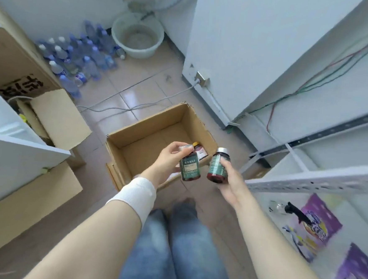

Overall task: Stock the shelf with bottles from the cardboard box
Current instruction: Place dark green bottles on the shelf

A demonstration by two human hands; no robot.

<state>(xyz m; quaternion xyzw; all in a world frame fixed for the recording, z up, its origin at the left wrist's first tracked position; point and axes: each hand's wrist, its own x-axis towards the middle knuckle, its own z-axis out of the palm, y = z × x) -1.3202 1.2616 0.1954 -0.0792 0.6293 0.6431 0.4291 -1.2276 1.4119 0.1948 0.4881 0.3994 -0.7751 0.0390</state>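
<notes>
Cardboard box: open, on the tiled floor straight ahead of the person's knees, flaps up, mostly empty. One small bottle with a yellow cap stands in its near right corner.

Left hand: held above the box's near edge, fingers wrapped around a green-labelled bottle, gripped at the silver cap and shoulder, base toward the camera. A white bandage wraps the wrist.

Right hand: just beside the left, to the right of the box, clasping a second green-labelled bottle from below, silver cap pointing up and away. The two bottles sit close together but apart.

Shelf: white metal with a perforated rail, at right, near the right hand. On the level below lie purple packets and a clear bottle with a black sprayer.

Jeans: blue, bottom centre.

Larger cardboard boxes: stacked at left, one open, black printing on a flap.

Water bottles: a cluster with blue labels, on the floor against the far wall.

Basin: pale plastic, beside the water bottles.

Cable: grey, running across the tiles to a wall socket.

Loose wires: red and green, along the right wall.
</notes>
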